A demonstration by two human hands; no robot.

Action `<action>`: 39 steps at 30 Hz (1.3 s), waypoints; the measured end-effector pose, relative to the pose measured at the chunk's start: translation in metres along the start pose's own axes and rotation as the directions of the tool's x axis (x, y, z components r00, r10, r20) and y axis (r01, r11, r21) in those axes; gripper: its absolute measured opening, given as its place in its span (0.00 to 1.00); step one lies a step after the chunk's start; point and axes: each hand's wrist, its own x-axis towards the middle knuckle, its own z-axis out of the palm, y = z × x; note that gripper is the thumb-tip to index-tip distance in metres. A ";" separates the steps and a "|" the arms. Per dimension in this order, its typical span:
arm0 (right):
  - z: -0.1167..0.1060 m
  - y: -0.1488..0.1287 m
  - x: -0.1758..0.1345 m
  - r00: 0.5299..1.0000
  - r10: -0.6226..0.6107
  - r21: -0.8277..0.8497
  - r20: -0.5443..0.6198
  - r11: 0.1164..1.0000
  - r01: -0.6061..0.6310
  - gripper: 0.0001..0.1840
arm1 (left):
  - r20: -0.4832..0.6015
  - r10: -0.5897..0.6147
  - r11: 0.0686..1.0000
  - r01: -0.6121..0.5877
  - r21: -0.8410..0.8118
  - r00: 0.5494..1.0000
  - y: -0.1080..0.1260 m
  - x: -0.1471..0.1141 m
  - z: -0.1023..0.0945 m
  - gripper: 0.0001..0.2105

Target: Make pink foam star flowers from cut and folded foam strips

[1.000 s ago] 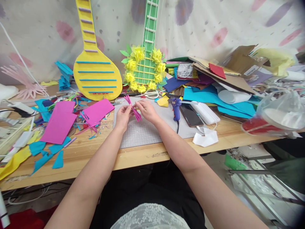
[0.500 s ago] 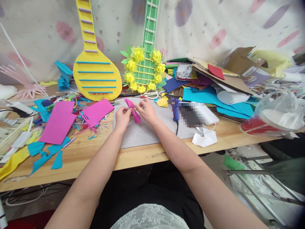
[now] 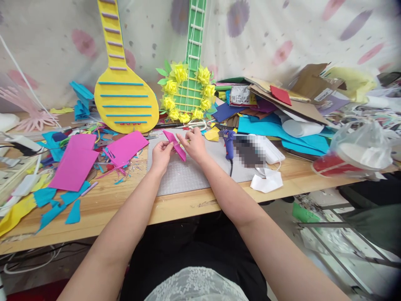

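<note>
A small folded piece of magenta paper or foam sheet is held above the grey cutting mat. My left hand pinches its left side between thumb and fingers. On the other side, my right hand has its fingers extended and apart, with the fingertips right by the piece; whether they touch it I cannot tell. White-handled scissors lie just beyond my right hand. To its right, a blue glue gun rests on the mat.
Behind stand a yellow cutout guitar and a green one ringed with yellow flowers. Larger magenta sheets and blue scraps lie left. At right are piled sheets and cardboard, a white paper and a red-and-white tub in plastic.
The magenta piece, earlier gathered at its middle like a bow, now looks flatter and more spread. My right fingers have eased off its middle. The whole view has shifted slightly.
</note>
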 end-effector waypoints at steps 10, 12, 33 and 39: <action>-0.001 -0.001 -0.001 1.000 -0.011 -0.014 0.023 1.000 0.011 0.22 | 0.092 -0.076 0.996 0.079 -0.034 0.993 0.003 -0.002 -0.002 0.10; -0.001 -0.002 -0.001 1.000 -0.016 -0.015 0.026 1.000 0.016 0.23 | 0.077 -0.068 0.998 0.069 -0.007 0.995 0.003 -0.003 -0.002 0.12; -0.002 -0.001 -0.002 0.998 0.018 -0.035 0.067 0.999 -0.016 0.27 | 0.070 -0.016 0.998 0.012 0.054 0.997 0.002 -0.005 0.000 0.12; 0.000 0.000 -0.002 0.999 0.008 -0.028 0.052 1.000 -0.007 0.27 | 0.057 -0.016 0.996 0.011 0.084 0.998 -0.001 -0.001 -0.003 0.16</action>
